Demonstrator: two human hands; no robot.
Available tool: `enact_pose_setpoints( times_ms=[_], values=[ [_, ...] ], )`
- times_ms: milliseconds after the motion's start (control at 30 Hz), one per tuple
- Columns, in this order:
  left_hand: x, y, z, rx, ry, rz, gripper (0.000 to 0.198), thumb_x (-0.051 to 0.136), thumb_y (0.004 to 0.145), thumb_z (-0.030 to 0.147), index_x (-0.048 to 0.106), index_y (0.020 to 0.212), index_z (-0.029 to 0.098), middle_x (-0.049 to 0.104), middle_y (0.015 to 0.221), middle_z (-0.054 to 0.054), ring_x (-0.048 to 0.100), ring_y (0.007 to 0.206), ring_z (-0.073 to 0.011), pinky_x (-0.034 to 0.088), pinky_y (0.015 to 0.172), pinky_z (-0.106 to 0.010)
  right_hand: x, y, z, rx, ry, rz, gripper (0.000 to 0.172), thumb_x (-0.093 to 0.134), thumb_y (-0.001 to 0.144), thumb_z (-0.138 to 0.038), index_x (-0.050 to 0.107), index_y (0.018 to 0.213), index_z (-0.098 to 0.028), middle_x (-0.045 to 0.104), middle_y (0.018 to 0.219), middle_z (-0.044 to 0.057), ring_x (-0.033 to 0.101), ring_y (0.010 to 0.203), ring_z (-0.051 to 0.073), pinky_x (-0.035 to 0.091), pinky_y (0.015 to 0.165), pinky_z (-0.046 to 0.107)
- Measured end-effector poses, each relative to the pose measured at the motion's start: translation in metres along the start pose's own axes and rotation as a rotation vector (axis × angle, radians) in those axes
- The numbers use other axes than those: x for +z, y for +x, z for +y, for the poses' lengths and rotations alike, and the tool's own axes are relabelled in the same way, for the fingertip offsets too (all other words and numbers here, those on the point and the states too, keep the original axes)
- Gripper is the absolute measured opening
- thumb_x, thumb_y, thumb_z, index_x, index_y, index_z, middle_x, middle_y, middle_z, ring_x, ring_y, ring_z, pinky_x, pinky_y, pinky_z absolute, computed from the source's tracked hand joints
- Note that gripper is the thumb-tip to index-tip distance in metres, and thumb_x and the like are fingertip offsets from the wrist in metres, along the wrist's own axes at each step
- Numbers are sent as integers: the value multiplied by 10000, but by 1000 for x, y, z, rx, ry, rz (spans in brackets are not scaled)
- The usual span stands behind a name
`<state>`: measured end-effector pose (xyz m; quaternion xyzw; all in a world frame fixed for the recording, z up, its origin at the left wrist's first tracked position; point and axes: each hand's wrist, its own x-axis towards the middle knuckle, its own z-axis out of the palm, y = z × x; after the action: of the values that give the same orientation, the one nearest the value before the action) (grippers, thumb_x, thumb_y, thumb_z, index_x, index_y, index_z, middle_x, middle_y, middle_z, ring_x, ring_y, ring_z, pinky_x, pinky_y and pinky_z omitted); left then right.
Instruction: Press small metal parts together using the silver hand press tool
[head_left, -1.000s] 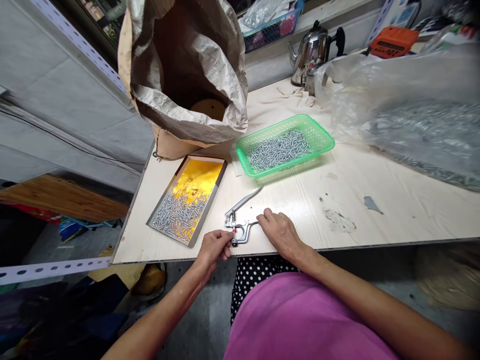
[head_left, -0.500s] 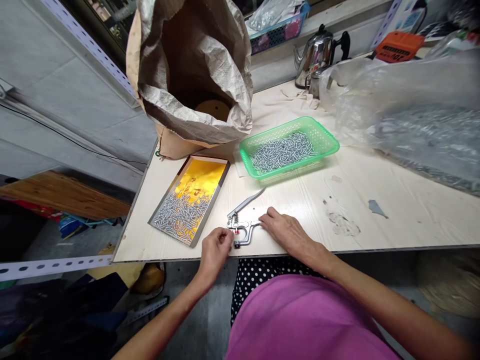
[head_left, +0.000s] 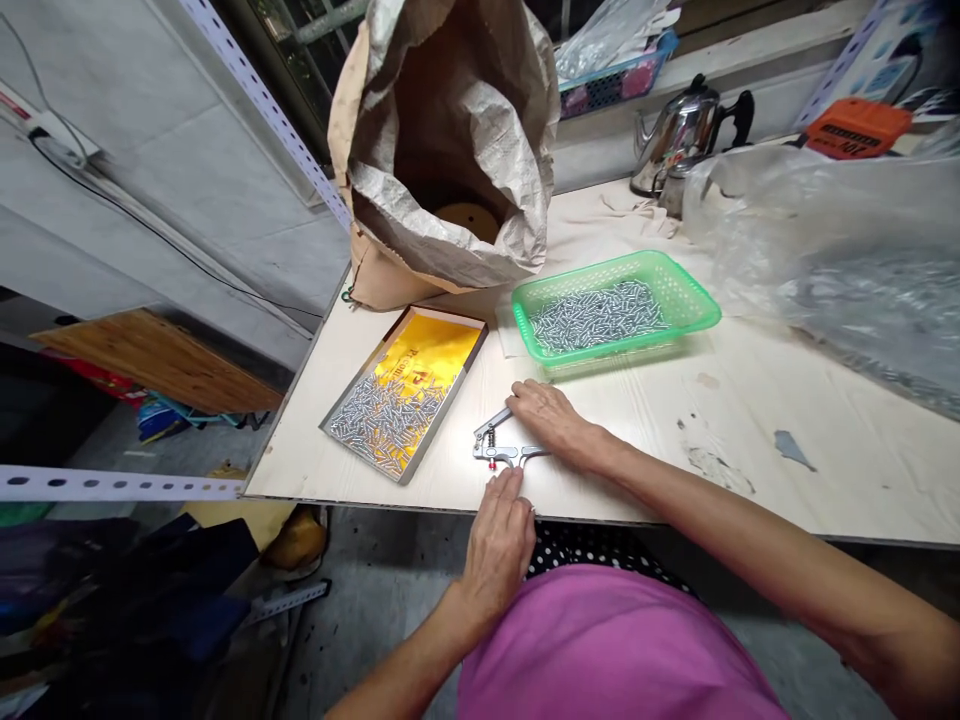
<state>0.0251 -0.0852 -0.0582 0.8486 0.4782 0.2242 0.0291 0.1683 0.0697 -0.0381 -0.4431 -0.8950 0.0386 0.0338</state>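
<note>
Snap pliers point(head_left: 514, 452) of grey metal lie on the table near its front edge, with a coil spring and a small red tip at the jaw. My right hand point(head_left: 551, 418) is closed over the upper handle. My left hand point(head_left: 501, 530) covers the lower jaw, its fingers bent and pressed against the frame; anything small under them is hidden. To the left, a shallow tray point(head_left: 444, 432) with a yellow lining holds many small silvery metal pieces point(head_left: 386, 415). A green plastic basket point(head_left: 701, 305) behind the pliers holds more such pieces point(head_left: 600, 315).
A large open paper sack point(head_left: 450, 255) stands at the back left. A clear plastic bag point(head_left: 847, 250) of metal parts lies at the right. Behind are a metal kettle point(head_left: 679, 135), an orange object point(head_left: 859, 128) and a blue basket point(head_left: 622, 85). The table's front edge runs close to me.
My right hand has moved from the lower handle up onto the upper one, which is now lowered somewhat. My left hand has gone from beside the jaw to in front of it. The view has shifted.
</note>
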Motion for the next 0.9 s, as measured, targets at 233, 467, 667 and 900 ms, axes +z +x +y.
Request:
enact_pose_setpoints(
  times_ms=[233,467,667,900],
  values=[
    [-3,1,-1,15,14,50,194,434,878,35,563,963,152,595,1295,-166,526,1262,-259,493,1049,-452,1,11,8,-3,-14,-19,173,488,933,-138,661,930,-146,630,963,90,551,925,205,371,712,295],
    [-5,-2,4,-38,-51,89,207,428,890,43,578,959,168,623,1262,-129,576,1201,-240,494,1030,-435,-11,-5,6,-13,-70,-12,170,498,930,-146,667,918,-158,634,952,94,512,963,229,319,748,327],
    [-38,16,-12,-489,-511,29,173,484,922,238,625,839,182,687,1033,-78,643,976,-185,513,843,-295,-8,-43,16,-12,-80,15,175,499,941,-165,650,1024,-198,617,946,77,472,938,236,277,757,340],
    [-33,31,-50,-879,-729,-126,316,600,770,439,692,770,137,651,737,-39,554,653,-146,408,592,-234,-7,-82,3,83,109,175,222,556,927,-229,611,1135,-176,600,995,84,484,922,219,324,756,322]
  ],
)
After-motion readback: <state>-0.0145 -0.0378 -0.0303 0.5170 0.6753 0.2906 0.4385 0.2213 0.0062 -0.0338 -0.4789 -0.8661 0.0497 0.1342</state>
